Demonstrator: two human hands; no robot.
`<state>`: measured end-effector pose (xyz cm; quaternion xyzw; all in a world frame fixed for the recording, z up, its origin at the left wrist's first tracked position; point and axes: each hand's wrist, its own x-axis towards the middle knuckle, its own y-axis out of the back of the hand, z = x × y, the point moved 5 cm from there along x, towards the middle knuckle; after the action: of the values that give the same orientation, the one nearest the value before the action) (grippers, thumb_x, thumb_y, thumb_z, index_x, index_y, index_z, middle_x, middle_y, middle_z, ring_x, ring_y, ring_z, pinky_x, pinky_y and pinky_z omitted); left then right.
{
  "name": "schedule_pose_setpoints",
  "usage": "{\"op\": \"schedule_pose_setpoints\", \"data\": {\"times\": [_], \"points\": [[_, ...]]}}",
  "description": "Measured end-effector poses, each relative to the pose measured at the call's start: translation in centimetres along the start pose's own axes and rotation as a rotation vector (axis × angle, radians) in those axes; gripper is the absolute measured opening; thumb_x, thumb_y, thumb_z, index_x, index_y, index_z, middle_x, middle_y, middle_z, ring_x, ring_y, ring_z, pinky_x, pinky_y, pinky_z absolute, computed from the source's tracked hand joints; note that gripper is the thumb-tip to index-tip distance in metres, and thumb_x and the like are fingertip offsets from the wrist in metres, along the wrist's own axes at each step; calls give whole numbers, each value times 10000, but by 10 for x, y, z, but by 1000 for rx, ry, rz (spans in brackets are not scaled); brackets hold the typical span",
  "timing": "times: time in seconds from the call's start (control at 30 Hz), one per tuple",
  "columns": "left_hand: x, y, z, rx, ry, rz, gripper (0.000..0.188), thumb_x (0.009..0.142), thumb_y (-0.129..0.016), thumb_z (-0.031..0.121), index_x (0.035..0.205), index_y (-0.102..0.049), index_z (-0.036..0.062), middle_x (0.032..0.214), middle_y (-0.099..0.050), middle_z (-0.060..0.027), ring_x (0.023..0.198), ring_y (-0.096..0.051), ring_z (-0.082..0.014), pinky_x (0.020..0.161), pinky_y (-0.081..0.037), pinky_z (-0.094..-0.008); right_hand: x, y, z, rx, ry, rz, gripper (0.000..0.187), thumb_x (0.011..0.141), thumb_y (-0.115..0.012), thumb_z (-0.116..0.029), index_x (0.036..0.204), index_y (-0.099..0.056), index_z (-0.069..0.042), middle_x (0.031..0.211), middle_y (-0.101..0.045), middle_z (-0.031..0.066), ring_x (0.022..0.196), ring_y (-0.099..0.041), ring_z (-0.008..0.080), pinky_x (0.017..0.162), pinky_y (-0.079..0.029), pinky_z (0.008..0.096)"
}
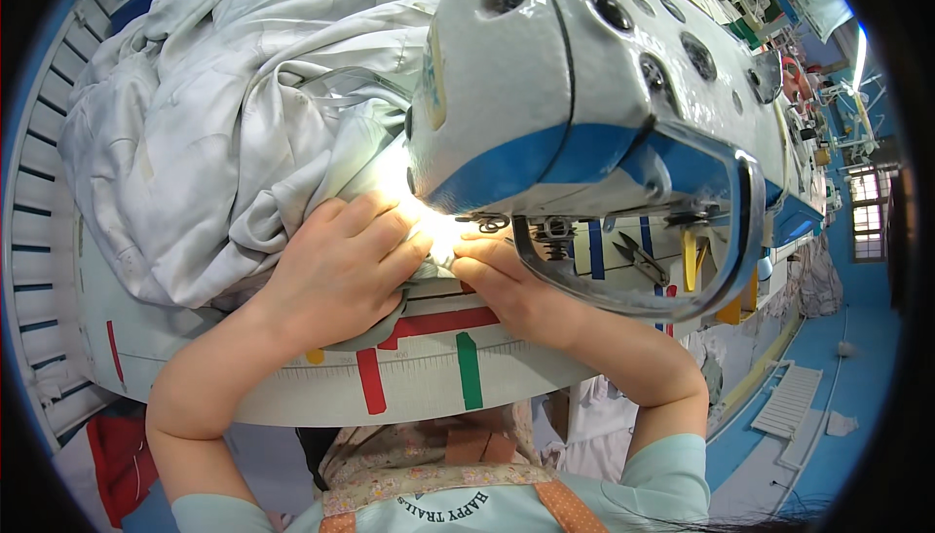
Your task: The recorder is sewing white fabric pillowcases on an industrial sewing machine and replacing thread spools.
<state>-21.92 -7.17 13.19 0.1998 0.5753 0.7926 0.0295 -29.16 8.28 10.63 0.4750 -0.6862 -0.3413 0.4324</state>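
Observation:
A large heap of pale grey-white fabric [205, 114] lies on the sewing table and runs up to a white and blue sewing machine [506, 95]. My left hand [346, 255] is closed on the fabric beside the lit sewing area, its fingers bent. On the other side of the bright spot, my right hand [506, 280] pinches the fabric's edge with thumb and forefinger. Strong lamp glare washes out the cloth between my fingertips. The needle and presser foot are mostly hidden by the machine head.
Red tape [370, 382] and green tape [469, 369] mark the table's ruled front edge. Thread snips [641, 258] and a yellow-handled tool [690, 260] lie right of the needle area, behind a clear curved guard [750, 231]. A white slatted rack [34, 241] stands at the left.

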Motion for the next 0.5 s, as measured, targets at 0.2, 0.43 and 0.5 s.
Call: {"op": "schedule_pose_setpoints", "data": {"times": [0.2, 0.43, 0.5], "points": [[2, 3, 0, 3, 26, 28, 399, 645, -675, 154, 1035, -600, 119, 973, -541, -17, 963, -514, -216, 776, -426, -343, -3, -6, 8, 13, 24, 52, 330, 729, -628, 25, 1050, -603, -43, 1096, -577, 106, 925, -568, 270, 800, -467, 356], [2, 5, -2, 26, 49, 51, 297, 661, -669, 145, 950, -611, 117, 936, -554, -30, 974, -518, -231, 771, -429, -351, -5, -13, 25, 269, -385, 34, 223, 908, -504, -269, 1002, -620, -105, 927, -630, 108, 870, -602, 288, 759, -473, 380], [3, 5, -3, 27, 53, 40, 290, 662, -668, 143, 945, -611, 117, 936, -554, -30, 975, -520, -230, 772, -430, -351, -6, -17, 26, 271, -272, 11, 346, 730, -590, 76, 1053, -614, -44, 1091, -615, 124, 860, -578, 249, 755, -472, 334]]}}
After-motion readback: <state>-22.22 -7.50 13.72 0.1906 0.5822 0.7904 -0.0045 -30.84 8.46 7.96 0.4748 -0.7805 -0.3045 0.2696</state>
